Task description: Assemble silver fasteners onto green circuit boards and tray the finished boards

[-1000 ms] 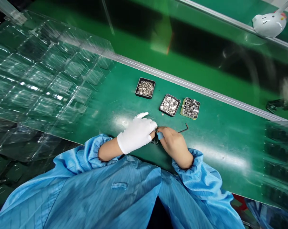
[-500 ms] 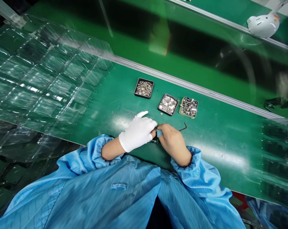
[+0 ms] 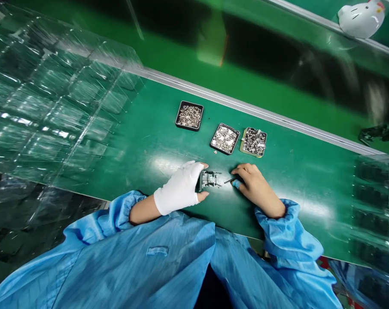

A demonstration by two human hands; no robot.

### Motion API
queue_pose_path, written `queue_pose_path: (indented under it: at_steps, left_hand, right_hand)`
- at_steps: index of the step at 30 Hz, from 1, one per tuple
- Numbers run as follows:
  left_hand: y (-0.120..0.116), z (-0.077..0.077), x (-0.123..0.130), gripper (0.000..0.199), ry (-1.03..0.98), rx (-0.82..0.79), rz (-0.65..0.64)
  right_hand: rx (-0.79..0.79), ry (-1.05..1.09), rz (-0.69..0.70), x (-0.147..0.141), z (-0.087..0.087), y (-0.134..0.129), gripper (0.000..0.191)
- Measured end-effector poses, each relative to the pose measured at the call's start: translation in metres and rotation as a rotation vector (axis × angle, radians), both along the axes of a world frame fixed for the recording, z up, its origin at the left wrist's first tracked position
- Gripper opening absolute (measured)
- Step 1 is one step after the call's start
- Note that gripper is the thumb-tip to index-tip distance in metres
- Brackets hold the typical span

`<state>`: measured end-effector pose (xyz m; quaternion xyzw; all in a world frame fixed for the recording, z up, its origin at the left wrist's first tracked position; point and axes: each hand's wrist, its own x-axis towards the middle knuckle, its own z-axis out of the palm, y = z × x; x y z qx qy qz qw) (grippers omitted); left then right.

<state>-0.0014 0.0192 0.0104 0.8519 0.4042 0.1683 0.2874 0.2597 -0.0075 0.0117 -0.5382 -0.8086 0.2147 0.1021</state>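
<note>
The hands had come apart. Half a second earlier they met over the part (image 3: 210, 178), hiding most of it; now it showed plainly, prongs pointing right. The left hand (image 3: 178, 189), in a white glove with bare tips, gripped the part between thumb and fingers at its left end, above the bench (image 3: 294, 184) or on it, I could not tell which. The right hand (image 3: 254, 186), bare but for blue tape (image 3: 236, 183), had shifted right, its fingers bent over the key (image 3: 229, 181); whether they gripped or only touched it was unclear. The key's bent end, visible before, was now hidden, and its other end stuck out towards the part. The three trays (image 3: 222, 151) of metal bits kept their places beyond.
</note>
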Motion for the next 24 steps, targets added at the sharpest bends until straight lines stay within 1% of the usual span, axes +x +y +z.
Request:
queue_pose_path:
  at_steps: [3, 5, 8, 10, 14, 20, 24]
  left_hand:
    - [0.005, -0.006, -0.009, 0.056, -0.05, -0.06, -0.013]
    - [0.007, -0.008, -0.013, 0.052, -0.044, -0.05, -0.037]
    - [0.009, -0.01, -0.013, 0.05, -0.028, -0.044, -0.047]
    - [0.009, -0.01, -0.012, 0.05, -0.021, -0.054, -0.041]
    - [0.008, -0.011, -0.012, 0.053, -0.022, -0.044, -0.062]
    - [0.008, -0.013, -0.014, 0.058, 0.005, -0.052, -0.07]
    - [0.008, -0.012, -0.014, 0.059, 0.032, -0.059, -0.071]
  right_hand:
    - [0.003, 0.0, 0.047, 0.003, -0.002, 0.0, 0.019]
    - [-0.019, 0.084, 0.056, -0.003, -0.004, 0.0, 0.022]
    - [-0.119, 0.258, 0.065, -0.015, -0.005, 0.001, 0.022]
    - [-0.181, 0.311, 0.035, -0.022, -0.003, 0.004, 0.02]
    - [-0.228, 0.239, -0.022, -0.028, 0.001, 0.007, 0.019]
    - [-0.237, 0.15, -0.026, -0.033, 0.004, 0.009, 0.016]
    - [-0.281, 0.124, -0.032, -0.035, 0.007, 0.012, 0.014]
